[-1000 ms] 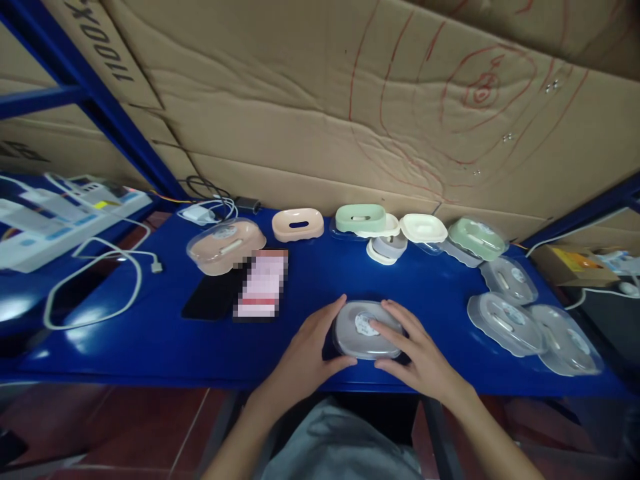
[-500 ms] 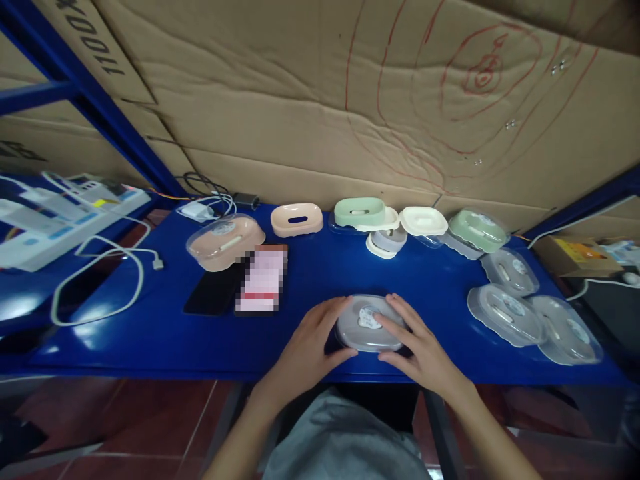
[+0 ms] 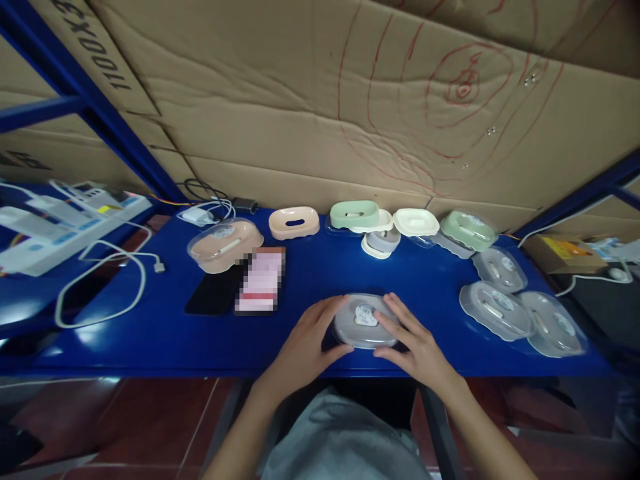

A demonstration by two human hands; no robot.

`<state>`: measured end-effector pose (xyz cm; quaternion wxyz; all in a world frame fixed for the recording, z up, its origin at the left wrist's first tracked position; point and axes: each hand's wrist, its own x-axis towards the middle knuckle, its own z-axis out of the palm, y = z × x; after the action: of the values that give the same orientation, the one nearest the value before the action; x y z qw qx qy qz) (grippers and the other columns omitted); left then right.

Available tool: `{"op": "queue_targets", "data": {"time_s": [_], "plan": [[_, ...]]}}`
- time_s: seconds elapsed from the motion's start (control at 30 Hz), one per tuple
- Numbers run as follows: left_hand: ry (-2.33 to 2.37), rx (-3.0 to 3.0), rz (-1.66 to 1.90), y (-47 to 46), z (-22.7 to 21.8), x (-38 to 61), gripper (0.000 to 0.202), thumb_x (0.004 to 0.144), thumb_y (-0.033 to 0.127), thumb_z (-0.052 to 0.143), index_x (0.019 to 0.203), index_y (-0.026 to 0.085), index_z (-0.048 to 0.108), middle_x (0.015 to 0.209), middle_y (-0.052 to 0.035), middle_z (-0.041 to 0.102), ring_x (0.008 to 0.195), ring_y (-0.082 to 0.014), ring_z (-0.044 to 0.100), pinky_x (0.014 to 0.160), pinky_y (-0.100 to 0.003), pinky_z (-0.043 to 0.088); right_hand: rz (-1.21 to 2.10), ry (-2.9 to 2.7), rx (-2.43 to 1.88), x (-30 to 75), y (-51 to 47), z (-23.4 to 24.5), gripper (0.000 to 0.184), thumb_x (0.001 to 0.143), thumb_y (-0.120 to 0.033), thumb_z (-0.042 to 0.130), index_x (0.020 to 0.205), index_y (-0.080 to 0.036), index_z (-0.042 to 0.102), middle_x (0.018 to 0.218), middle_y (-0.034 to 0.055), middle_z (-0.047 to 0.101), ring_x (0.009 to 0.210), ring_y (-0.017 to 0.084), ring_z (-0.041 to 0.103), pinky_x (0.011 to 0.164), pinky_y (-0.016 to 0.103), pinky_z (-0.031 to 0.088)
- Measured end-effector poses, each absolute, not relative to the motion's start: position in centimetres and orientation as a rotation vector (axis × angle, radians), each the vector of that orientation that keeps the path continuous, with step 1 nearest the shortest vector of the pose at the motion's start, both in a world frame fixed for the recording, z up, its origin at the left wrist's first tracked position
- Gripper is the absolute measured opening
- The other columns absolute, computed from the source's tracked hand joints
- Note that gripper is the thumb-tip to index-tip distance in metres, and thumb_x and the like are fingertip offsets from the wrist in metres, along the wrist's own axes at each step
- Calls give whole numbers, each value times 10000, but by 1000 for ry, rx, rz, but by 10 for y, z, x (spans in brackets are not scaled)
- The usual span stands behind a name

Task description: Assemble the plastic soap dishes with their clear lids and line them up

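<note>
A grey soap box with a clear lid [image 3: 363,321] sits near the front edge of the blue table [image 3: 150,340]. My left hand [image 3: 305,343] cups its left side with curled fingers, thumb against the front. My right hand [image 3: 415,343] presses on its right side, fingers lying over the lid. Both hands grip the box between them.
Along the back stand a peach lidded box [image 3: 225,243], a peach dish [image 3: 294,223], green dishes [image 3: 354,215], a white dish [image 3: 416,222] and a green lidded box [image 3: 467,231]. Clear lids [image 3: 495,310] lie right. A phone [image 3: 213,290], cables [image 3: 100,280] and a power strip [image 3: 60,223] lie left.
The view has shifted slightly; my hands stay on the grey box, with the fingers closing a little more over its lid.
</note>
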<state>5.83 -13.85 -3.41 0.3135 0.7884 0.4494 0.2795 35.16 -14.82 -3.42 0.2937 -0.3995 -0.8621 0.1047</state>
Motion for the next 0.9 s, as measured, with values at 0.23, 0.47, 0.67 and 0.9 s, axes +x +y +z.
{"op": "queue_targets", "data": {"time_s": [0.23, 0.47, 0.67, 0.9], "plan": [[1169, 2055, 748, -138, -35, 58, 787, 1003, 388, 733, 1670, 412, 316, 1673, -59, 479, 1531, -340, 480, 1269, -559, 423, 289, -2322, -1108, 355, -151, -35, 784, 999, -364, 748, 1685, -389, 370, 1740, 72, 392, 1574, 343, 427, 1220, 559, 496], [1203, 1998, 812, -137, -40, 57, 740, 962, 396, 779, 1604, 360, 413, 1631, -86, 537, 1504, -344, 518, 1244, -597, 439, 161, -2370, -1028, 351, -153, -33, 718, 1035, -277, 696, 1679, -364, 390, 1754, 83, 374, 1644, 356, 295, 1225, 614, 488], [1195, 1973, 810, -138, -41, 57, 748, 954, 385, 790, 1591, 359, 399, 1640, -80, 527, 1520, -328, 505, 1261, -589, 421, 124, -2412, -1047, 349, -154, -32, 722, 1046, -288, 677, 1692, -361, 363, 1740, 105, 396, 1639, 357, 315, 1215, 609, 504], [1218, 1997, 806, -138, -40, 59, 760, 964, 345, 772, 1618, 342, 384, 1650, -96, 517, 1531, -330, 497, 1267, -571, 423, 116, -2406, -1117, 347, -153, -32, 662, 1054, -341, 652, 1668, -385, 408, 1719, 73, 441, 1611, 343, 385, 1254, 642, 443]]}}
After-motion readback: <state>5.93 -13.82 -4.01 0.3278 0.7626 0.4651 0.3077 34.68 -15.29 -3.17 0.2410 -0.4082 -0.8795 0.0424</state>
